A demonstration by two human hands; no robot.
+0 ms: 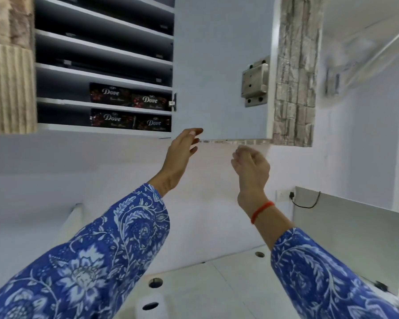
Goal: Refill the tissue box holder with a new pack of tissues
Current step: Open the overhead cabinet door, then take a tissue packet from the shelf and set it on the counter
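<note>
Both arms are reaching upward and forward, clad in blue floral sleeves that are ending short of the wrists. The left hand (pixel 182 148) is stretching highest, palm turned inward, fingers extended and slightly spread, holding nothing. The right hand (pixel 251 166) is hanging a little lower and apart from it, fingers loosely curling toward the palm around nothing, and its wrist is wearing a thin red thread band (pixel 262 210).

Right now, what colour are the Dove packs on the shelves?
Black with red floral print and white lettering, on the Dove packs, best seen in the head view.
</note>
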